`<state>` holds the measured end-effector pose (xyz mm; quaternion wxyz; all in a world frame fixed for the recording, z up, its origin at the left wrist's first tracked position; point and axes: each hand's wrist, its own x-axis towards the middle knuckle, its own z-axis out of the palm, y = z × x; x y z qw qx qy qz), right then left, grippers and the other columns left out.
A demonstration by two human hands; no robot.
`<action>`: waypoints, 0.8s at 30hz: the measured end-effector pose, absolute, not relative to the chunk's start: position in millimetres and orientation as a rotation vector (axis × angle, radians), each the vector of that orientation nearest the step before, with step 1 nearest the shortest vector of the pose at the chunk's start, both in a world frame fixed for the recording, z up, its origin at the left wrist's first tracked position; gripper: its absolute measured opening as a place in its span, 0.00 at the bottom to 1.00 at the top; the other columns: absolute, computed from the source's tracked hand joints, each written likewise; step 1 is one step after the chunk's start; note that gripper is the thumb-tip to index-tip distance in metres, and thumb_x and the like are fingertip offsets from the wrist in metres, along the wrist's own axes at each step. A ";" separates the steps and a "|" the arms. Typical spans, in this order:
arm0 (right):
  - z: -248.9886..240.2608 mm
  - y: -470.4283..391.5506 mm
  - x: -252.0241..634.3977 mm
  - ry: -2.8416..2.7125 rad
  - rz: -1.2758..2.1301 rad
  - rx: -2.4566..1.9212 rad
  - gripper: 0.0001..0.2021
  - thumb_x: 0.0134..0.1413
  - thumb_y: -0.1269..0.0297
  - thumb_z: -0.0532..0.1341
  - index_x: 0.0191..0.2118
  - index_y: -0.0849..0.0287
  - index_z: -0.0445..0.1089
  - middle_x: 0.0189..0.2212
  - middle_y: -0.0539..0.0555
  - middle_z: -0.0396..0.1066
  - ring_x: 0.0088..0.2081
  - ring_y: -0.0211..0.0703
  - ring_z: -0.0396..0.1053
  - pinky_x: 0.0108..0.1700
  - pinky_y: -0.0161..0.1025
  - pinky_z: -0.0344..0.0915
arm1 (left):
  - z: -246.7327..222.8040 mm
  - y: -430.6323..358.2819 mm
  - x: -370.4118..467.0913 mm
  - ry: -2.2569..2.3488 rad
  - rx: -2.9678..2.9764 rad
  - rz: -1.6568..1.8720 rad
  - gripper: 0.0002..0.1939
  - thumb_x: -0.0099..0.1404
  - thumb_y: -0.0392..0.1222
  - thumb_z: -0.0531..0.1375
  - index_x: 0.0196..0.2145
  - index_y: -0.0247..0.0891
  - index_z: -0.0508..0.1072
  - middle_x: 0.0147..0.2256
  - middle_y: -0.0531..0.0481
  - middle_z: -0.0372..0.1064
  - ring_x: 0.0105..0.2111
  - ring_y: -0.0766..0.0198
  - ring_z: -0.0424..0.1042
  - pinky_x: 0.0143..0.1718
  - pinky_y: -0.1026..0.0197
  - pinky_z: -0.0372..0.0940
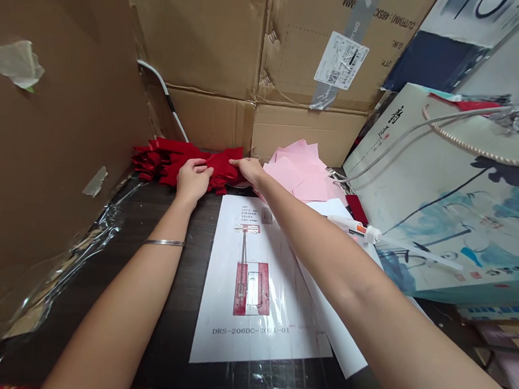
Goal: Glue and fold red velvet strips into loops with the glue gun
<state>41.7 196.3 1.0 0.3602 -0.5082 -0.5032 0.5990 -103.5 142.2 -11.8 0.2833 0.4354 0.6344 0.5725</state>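
Note:
A heap of red fabric pieces (166, 158) lies at the back left of the dark table. My left hand (193, 179) rests at the front of the heap, its fingers curled and pinching the red cloth. At the heap's right end my right hand (247, 169) pinches the edge of a red piece (224, 163) between thumb and finger. Pink sheets (301, 171) are piled just right of my right hand. In front of both hands lies a white printed sheet (218, 340) with a drawing, under clear tape.
Cardboard walls (208, 37) stand at the left and back. A white glue gun (350, 227) lies on papers at the right, beside a large patterned paper bag (454, 202). A white cable (161, 81) hangs at the back left; a dark table (174, 331) spreads below.

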 end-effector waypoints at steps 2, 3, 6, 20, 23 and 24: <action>4.6 194.8 41.8 -1.286 1.595 -1.287 0.16 0.63 0.59 0.59 0.51 0.62 0.67 0.47 0.57 0.69 0.43 0.45 0.71 0.43 0.47 0.71 | -9.3 145.7 -105.6 1.614 1.072 1.527 0.17 0.53 0.30 0.64 0.43 0.32 0.72 0.41 0.38 0.75 0.40 0.56 0.77 0.47 0.52 0.70; 6.7 193.3 42.2 -1.282 1.621 -1.271 0.16 0.63 0.58 0.59 0.50 0.62 0.67 0.46 0.57 0.70 0.42 0.44 0.72 0.42 0.46 0.71 | -7.7 146.6 -106.0 1.572 1.032 1.524 0.18 0.53 0.28 0.63 0.44 0.32 0.72 0.42 0.38 0.75 0.39 0.57 0.77 0.46 0.52 0.71; 14.2 186.4 44.3 -1.277 1.701 -1.201 0.16 0.63 0.55 0.56 0.47 0.62 0.70 0.40 0.55 0.74 0.36 0.42 0.73 0.38 0.43 0.72 | -2.7 146.5 -104.3 1.463 0.953 1.520 0.18 0.54 0.26 0.62 0.44 0.33 0.72 0.39 0.41 0.76 0.39 0.58 0.78 0.45 0.54 0.72; 17.1 175.8 42.3 -1.156 1.625 -1.038 0.05 0.56 0.68 0.61 0.39 0.61 0.67 0.33 0.52 0.73 0.32 0.39 0.72 0.40 0.42 0.73 | 6.0 140.8 -89.9 1.422 0.923 1.540 0.16 0.54 0.26 0.64 0.42 0.31 0.74 0.47 0.39 0.73 0.53 0.53 0.70 0.55 0.53 0.64; 16.2 175.3 41.0 -1.127 1.557 -1.030 0.07 0.55 0.68 0.63 0.38 0.59 0.64 0.33 0.51 0.72 0.33 0.38 0.72 0.42 0.41 0.73 | 12.1 139.6 -92.0 1.356 0.917 1.506 0.14 0.53 0.28 0.63 0.40 0.31 0.75 0.42 0.40 0.75 0.49 0.52 0.73 0.51 0.53 0.67; 17.0 174.4 41.3 -1.120 1.544 -1.021 0.09 0.54 0.68 0.63 0.39 0.59 0.64 0.34 0.50 0.72 0.33 0.38 0.72 0.41 0.42 0.73 | 14.7 139.2 -91.7 1.310 0.916 1.488 0.12 0.54 0.29 0.63 0.39 0.31 0.75 0.39 0.41 0.76 0.46 0.53 0.74 0.49 0.53 0.69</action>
